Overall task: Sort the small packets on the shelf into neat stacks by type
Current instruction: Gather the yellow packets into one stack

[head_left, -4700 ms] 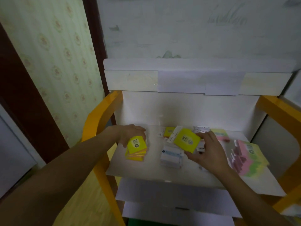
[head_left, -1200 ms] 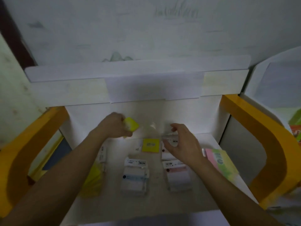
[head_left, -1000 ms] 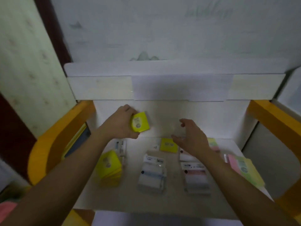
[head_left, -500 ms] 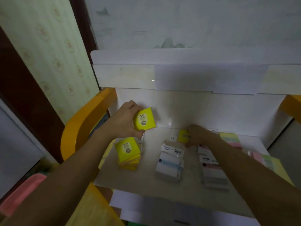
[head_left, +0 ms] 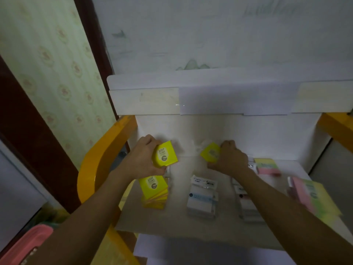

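The left hand [head_left: 142,159] has its grip closed on a yellow packet [head_left: 165,153] printed "2207", holding it above the yellow stack [head_left: 154,190] at the shelf's left end. The right hand [head_left: 230,159] has its grip pinched on a second yellow packet [head_left: 210,154], raised near the back wall. On the white shelf [head_left: 172,217], a blue-and-white stack [head_left: 202,199] sits in the middle, a white-and-pink stack [head_left: 248,207] lies partly under the right forearm, and pink and green packets [head_left: 313,196] lie toward the right. Orange side rails [head_left: 99,159] frame the shelf.
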`<action>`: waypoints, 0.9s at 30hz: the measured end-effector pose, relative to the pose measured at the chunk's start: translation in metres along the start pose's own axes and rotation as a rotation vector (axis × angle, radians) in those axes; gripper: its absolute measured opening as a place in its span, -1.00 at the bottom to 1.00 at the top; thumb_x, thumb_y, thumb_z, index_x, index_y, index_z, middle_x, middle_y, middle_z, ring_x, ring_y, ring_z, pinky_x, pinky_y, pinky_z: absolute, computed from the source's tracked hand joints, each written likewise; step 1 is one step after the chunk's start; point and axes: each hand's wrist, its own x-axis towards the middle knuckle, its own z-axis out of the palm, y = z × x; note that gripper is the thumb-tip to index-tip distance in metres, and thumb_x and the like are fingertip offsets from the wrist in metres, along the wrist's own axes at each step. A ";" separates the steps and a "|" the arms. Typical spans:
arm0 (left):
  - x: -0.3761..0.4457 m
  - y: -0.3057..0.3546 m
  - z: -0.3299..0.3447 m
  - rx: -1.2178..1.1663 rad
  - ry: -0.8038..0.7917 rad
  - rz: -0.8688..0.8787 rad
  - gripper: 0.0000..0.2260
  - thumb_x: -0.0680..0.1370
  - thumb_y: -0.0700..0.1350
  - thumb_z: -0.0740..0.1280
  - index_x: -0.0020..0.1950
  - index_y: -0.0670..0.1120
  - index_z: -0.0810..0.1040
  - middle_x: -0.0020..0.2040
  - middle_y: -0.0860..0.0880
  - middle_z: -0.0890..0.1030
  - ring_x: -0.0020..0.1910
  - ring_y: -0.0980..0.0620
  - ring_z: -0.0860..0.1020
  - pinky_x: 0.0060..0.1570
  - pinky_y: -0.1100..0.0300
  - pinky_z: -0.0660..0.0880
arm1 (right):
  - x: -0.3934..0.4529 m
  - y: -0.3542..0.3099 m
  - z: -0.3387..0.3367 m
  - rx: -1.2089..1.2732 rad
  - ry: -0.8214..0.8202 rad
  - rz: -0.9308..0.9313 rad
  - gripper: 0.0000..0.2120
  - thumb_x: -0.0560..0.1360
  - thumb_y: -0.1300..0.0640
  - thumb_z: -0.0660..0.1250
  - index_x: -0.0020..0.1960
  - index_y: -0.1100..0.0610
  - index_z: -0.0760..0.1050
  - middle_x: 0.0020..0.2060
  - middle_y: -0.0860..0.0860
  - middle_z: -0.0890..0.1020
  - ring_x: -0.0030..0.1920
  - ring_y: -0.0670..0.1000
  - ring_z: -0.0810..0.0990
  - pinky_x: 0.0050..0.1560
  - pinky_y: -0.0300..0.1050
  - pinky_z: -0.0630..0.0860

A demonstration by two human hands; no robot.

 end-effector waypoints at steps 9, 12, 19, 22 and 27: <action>0.024 0.031 0.020 -0.012 -0.062 0.191 -0.31 0.22 0.13 0.52 0.29 0.03 0.41 0.08 0.06 0.31 0.06 0.05 0.31 0.02 0.18 0.36 | -0.064 0.002 -0.019 0.132 0.307 0.184 -0.32 0.09 -0.32 0.37 0.09 0.05 0.42 0.00 -0.04 0.35 -0.12 0.08 0.60 -0.21 -0.01 0.58; 0.022 0.050 0.028 -0.038 -0.061 0.217 -0.30 0.23 0.10 0.54 0.32 0.04 0.39 0.09 0.07 0.31 0.08 0.06 0.30 0.02 0.20 0.33 | -0.086 0.016 -0.025 0.109 0.360 0.180 -0.35 0.12 -0.32 0.36 0.07 0.03 0.42 0.00 -0.05 0.37 -0.13 0.09 0.60 -0.25 -0.04 0.54; -0.014 0.081 0.040 -0.104 -0.036 0.142 -0.27 0.22 0.04 0.57 0.35 0.00 0.42 0.12 0.03 0.34 0.13 0.04 0.32 0.05 0.22 0.29 | -0.123 0.039 -0.042 0.114 0.442 0.073 -0.38 0.16 -0.28 0.41 0.10 0.04 0.47 0.03 -0.02 0.42 -0.13 0.11 0.59 -0.23 -0.06 0.47; -0.035 0.082 0.033 -0.073 -0.018 0.058 -0.24 0.18 0.10 0.53 0.34 -0.02 0.43 0.10 0.03 0.34 0.14 0.03 0.33 0.08 0.21 0.32 | -0.137 0.040 -0.041 0.147 0.450 -0.013 -0.36 0.15 -0.31 0.38 0.09 0.05 0.48 0.01 -0.02 0.42 -0.14 0.10 0.59 -0.26 -0.07 0.51; -0.053 0.071 0.005 -0.047 0.014 -0.089 -0.24 0.14 0.12 0.50 0.31 -0.04 0.47 0.11 -0.01 0.40 0.12 -0.01 0.43 0.15 0.10 0.42 | -0.148 0.029 -0.044 0.165 0.467 -0.040 -0.35 0.15 -0.35 0.38 0.08 0.04 0.49 -0.01 -0.03 0.44 -0.16 0.10 0.61 -0.28 -0.08 0.51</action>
